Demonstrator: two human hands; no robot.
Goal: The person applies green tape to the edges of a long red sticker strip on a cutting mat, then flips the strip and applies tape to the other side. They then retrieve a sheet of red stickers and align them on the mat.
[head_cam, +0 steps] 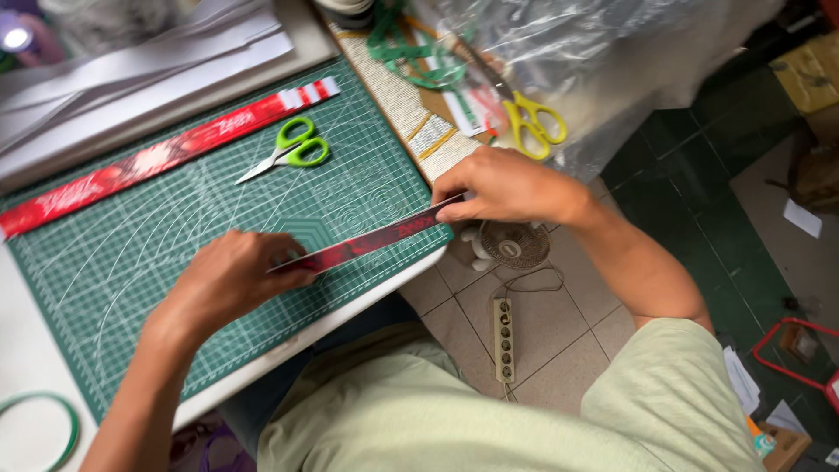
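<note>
- The green cutting mat (pixel 157 253) with its white grid lines is the biggest thing here, covering most of the white table (pixel 26 350) and running from about 9 o'clock to the centre of the view.
- A mass of clear plastic sheeting (pixel 594 44) bunches up at 1 o'clock, beyond the table's far corner.
- A long red printed strip (pixel 166 156) with a white-striped end lies flat along the mat's far edge, at about 10 o'clock, well apart from both hands.
- The narrow red strip (pixel 367 243) in hand sits near the centre, over the mat's near right corner, slanting from the lower left up to the right and raised on edge.
- The left hand (pixel 232 280), at about 7 o'clock from centre, has its fingers closed on the strip's lower left end, pressing it down onto the mat.
- The right hand (pixel 507 185), at about 2 o'clock from centre, pinches the strip's upper right end between thumb and fingers, just past the table's edge.
- A small desk fan (pixel 511 245) stands on the tiled floor just beneath the right hand, and a grey power strip (pixel 503 339) lies at 5 o'clock.
- Green-handled scissors (pixel 293 150) rest on the mat at 11 o'clock, blades closed, just beside the long red strip.
- Yellow-handled scissors (pixel 533 124) lie at 1 o'clock, partly under the plastic.
- A green tape ring (pixel 61 437) peeks in at 8 o'clock on the table.
</note>
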